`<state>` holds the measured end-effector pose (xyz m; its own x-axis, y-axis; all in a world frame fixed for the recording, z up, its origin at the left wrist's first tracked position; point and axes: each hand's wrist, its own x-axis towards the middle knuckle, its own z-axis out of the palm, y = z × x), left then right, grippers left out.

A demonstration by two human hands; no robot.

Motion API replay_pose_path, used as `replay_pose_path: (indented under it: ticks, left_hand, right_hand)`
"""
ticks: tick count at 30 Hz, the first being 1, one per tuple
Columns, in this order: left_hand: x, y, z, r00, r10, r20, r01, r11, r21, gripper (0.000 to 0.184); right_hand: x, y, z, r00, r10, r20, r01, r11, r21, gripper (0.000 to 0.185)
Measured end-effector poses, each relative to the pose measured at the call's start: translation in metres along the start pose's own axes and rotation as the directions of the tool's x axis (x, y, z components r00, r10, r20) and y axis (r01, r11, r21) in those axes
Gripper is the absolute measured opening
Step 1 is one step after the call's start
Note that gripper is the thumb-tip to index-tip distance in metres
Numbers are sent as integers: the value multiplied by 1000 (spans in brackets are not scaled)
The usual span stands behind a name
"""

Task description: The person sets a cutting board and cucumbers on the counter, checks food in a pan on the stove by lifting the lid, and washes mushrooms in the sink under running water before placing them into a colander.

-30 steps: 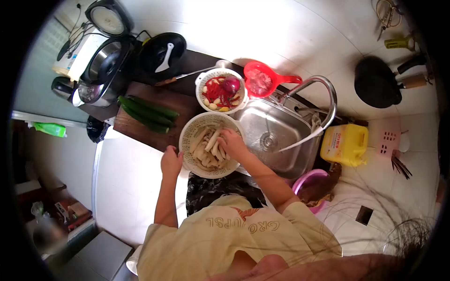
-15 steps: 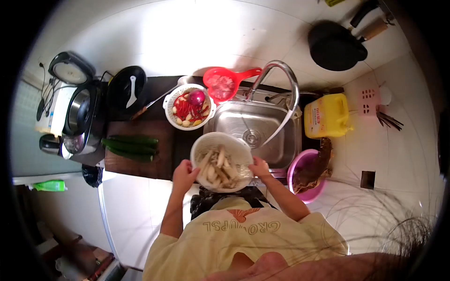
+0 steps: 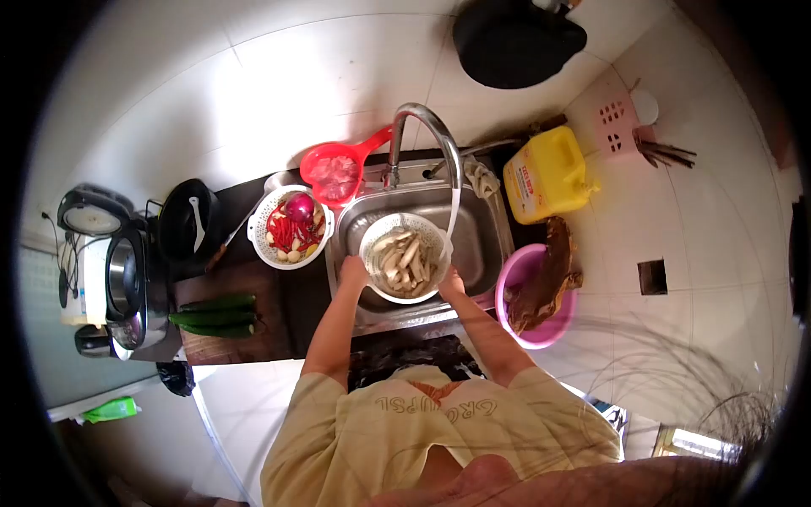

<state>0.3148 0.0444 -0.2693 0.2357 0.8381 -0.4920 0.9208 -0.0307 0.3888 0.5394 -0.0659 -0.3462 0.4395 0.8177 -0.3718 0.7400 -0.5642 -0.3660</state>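
Observation:
A white colander (image 3: 369, 275) filled with pale, elongated pieces of food (image 3: 407, 262) is held over the sink (image 3: 483, 279). My left hand (image 3: 354, 272) grips its left rim, and my right hand (image 3: 452, 283) holds the lower right side. The fingers of both hands are partly hidden by the colander. Above the sink curves the chrome faucet (image 3: 431, 118); a whitish stream (image 3: 454, 211) drops from its spout to the colander's right edge.
Left of the sink are a white basket (image 3: 325, 245) with red chillies, garlic and an onion, and a red strainer (image 3: 372, 144) of pink meat. Cucumbers (image 3: 215, 317) lie on a cutting board (image 3: 274, 313). At right stand a yellow jug (image 3: 549, 177) and a pink basin (image 3: 536, 338).
Both hands have carried the colander forward from the counter's front edge into the sink area, beneath the faucet. The camera view has shifted too.

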Motion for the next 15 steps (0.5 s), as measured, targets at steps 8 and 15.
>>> replay_pose_path:
  ticks: [8, 15]
  left_hand:
    - [-28, -28, -4, 862, 485, -146, -506, 834, -219, 42]
    - [-161, 10, -145, 827, 491, -275, -562, 752, -346, 41]
  right_hand:
    - [-49, -8, -55, 963, -189, -190, 258, 846, 467, 13]
    - [-81, -24, -88, 945, -276, 175, 23, 590, 807, 30]
